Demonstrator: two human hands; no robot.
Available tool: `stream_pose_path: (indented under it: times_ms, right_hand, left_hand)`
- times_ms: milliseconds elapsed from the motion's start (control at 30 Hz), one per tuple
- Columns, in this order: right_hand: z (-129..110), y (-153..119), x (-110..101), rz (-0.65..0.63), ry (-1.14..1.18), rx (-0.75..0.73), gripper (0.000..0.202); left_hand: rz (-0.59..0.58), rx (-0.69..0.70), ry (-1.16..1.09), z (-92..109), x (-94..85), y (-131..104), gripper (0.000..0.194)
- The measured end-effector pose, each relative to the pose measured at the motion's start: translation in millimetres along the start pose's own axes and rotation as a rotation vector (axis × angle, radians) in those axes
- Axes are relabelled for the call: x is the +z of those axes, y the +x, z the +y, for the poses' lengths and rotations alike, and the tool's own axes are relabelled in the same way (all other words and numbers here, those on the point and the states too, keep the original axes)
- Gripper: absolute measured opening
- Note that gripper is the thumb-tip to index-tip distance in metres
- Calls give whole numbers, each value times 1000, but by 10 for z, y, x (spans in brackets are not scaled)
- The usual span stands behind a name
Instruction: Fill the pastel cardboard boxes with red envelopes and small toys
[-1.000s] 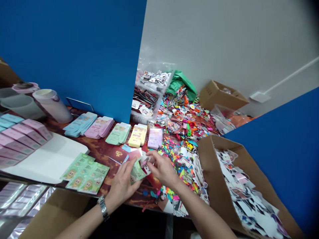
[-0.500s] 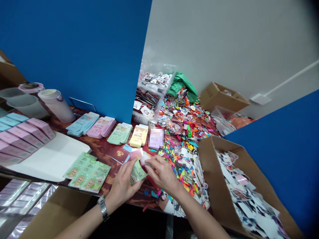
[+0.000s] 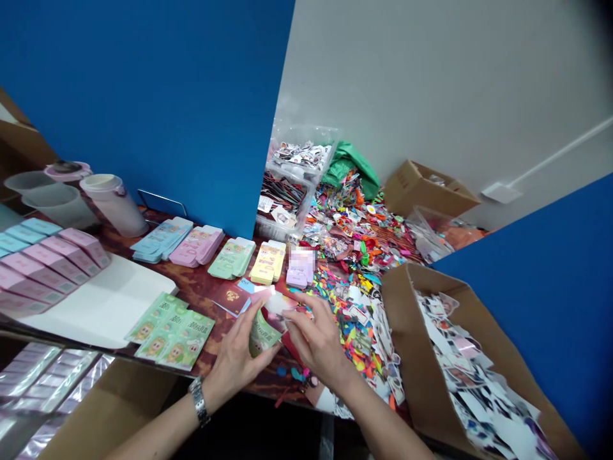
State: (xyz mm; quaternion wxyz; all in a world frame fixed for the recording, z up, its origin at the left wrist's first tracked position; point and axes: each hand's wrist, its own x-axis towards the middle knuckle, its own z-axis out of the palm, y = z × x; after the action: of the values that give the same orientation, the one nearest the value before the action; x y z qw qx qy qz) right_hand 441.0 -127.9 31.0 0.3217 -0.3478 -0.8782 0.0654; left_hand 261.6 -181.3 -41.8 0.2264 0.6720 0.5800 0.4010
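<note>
My left hand [image 3: 234, 351], with a metal watch at the wrist, grips a small green printed packet [image 3: 262, 335] that bulges open at its top. My right hand [image 3: 313, 338] hovers just right of the packet, fingers apart and bent, with nothing visible between them. By its fingertips is a whitish piece [image 3: 276, 303]; I cannot tell whether it is touched. Behind the hands lie a dark red card [image 3: 230, 296] and pink and blue cards. Several similar green packets [image 3: 175, 338] lie flat to the left.
Flat carton stacks stand behind: blue [image 3: 163, 239], pink [image 3: 196, 245], green [image 3: 232, 259], yellow [image 3: 268, 262] and purple [image 3: 300, 271]. Loose colourful pieces [image 3: 354, 319] cover the table's right side, beside a cardboard box [image 3: 407, 358] of stickers. Pink boxes [image 3: 62, 262] sit on a white board [image 3: 119, 300] at left.
My right hand's fingers have spread and drawn slightly away from the green packet. The packet has tilted a little in my left hand, which stays nearly in place.
</note>
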Motion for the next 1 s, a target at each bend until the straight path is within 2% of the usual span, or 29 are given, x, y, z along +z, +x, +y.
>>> stream_pose_path:
  times_ms: [133, 267, 433, 567, 633, 767, 900, 1000]
  right_hand:
    - [-18, 38, -7, -15, 62, 54, 12]
    - [-98, 54, 26, 48, 78, 90, 13]
    - [-105, 3, 10, -164, 146, 27, 14]
    - [-1, -29, -66, -260, 263, 71, 27]
    - [58, -36, -99, -239, 320, 101, 29]
    - [118, -58, -114, -106, 345, 102, 27]
    - [33, -103, -34, -127, 357, 164, 33]
    - [-77, -142, 63, -47, 341, 228, 39]
  left_hand:
    - [-39, 69, 30, 6, 13, -31, 79]
    - [-43, 125, 64, 13, 23, -51, 81]
    - [-25, 166, 67, 17, -36, -31, 80]
    - [-35, 152, 41, 28, -100, -1, 72]
    - [-25, 152, 24, 29, -119, 8, 67]
    - [-6, 166, 25, 24, -119, 0, 61]
    - [-10, 163, 42, 41, -89, -31, 61]
    - [-49, 164, 55, 53, -81, -58, 66]
